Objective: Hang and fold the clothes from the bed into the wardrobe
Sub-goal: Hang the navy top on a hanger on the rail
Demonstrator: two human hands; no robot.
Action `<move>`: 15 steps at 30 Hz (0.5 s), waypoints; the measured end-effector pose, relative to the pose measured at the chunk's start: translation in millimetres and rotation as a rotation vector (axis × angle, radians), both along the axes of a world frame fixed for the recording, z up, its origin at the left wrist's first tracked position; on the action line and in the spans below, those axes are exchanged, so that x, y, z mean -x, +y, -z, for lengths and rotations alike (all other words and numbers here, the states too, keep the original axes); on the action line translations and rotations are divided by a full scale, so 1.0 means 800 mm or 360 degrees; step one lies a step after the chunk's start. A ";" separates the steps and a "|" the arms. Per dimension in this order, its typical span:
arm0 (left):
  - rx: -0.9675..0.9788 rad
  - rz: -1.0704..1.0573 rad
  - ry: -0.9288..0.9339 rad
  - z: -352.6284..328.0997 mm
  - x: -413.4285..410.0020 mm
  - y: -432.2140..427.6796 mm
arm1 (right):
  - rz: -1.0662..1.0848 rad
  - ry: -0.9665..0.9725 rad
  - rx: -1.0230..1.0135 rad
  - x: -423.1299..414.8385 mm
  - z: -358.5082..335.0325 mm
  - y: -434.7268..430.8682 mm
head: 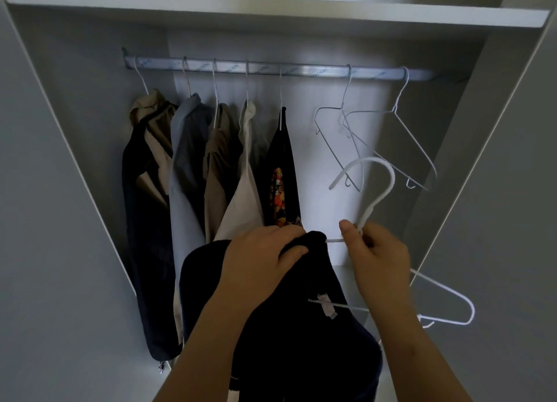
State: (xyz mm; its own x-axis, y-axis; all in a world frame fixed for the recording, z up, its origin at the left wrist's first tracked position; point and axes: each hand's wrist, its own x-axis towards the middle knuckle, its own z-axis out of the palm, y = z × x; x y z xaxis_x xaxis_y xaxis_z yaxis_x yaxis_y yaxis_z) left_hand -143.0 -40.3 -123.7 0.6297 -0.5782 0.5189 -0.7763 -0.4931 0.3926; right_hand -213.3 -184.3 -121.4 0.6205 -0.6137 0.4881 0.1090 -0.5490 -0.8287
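- Head view, wardrobe: I looked into an open wardrobe with a metal rail running under its top shelf.
- Head view, left hand: my left hand lay over the top of a dark garment, its grip closed on the bunched fabric at the neck.
- Head view, right hand: my right hand pinched a white hanger at the base of its hook, thumb up, grip narrow on the wire.
- Head view, task item: the dark garment hung from both hands in front of the wardrobe, below the rail. One hanger arm ran into its neck opening; the other arm stuck out bare to the right. A small pale label showed inside the garment.
- Head view, rail, left part: five garments hung side by side: a beige and navy jacket, a grey-blue shirt, a tan piece, a cream piece and a black floral piece.
- Head view, rail, right part: two bare wire hangers hung close together, overlapping.
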 end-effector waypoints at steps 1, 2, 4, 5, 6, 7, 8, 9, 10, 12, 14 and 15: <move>0.0065 -0.0027 -0.0028 0.001 0.001 -0.002 | 0.0040 -0.0129 0.0010 0.002 -0.004 0.001; 0.0128 -0.0061 -0.0031 0.002 0.003 -0.003 | 0.0090 -0.0259 0.0019 0.005 -0.008 0.003; 0.0231 -0.0127 -0.0029 0.000 0.005 -0.006 | 0.0165 -0.0431 0.0076 0.010 -0.011 0.008; 0.0267 -0.0162 -0.0055 -0.003 0.005 -0.008 | 0.0127 -0.0428 0.0095 0.010 -0.009 0.009; 0.0293 -0.0198 -0.0085 -0.008 0.005 -0.011 | 0.0020 -0.0336 0.0066 0.009 -0.006 0.012; 0.0318 -0.0225 -0.0103 -0.012 0.005 -0.013 | -0.0139 -0.0169 0.0021 0.006 -0.002 0.014; 0.0341 -0.0237 -0.0095 -0.016 0.004 -0.016 | -0.0305 0.0041 -0.0015 0.004 0.002 0.017; 0.0360 -0.0246 -0.0074 -0.018 0.004 -0.019 | -0.0445 0.0219 -0.0036 0.001 0.006 0.019; 0.0372 -0.0262 -0.0056 -0.020 0.005 -0.021 | -0.0545 0.0324 -0.0063 -0.002 0.011 0.021; 0.0385 -0.0304 -0.0044 -0.021 0.004 -0.023 | -0.0681 0.0339 -0.0166 -0.006 0.020 0.019; 0.0413 -0.0329 -0.0019 -0.022 0.003 -0.020 | -0.0886 0.0324 -0.0320 -0.005 0.028 0.012; 0.0435 -0.0355 -0.0009 -0.022 0.000 -0.016 | -0.1013 0.0383 -0.0374 -0.003 0.033 0.007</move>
State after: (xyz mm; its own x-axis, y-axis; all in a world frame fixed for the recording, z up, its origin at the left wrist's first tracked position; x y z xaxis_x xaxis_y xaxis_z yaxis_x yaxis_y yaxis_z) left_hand -142.7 -53.1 -105.8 0.7214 -0.2657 0.6396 -0.6640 -0.5280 0.5295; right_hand -210.9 -178.7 -147.7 0.9666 -0.1693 0.1925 0.1482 -0.2440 -0.9584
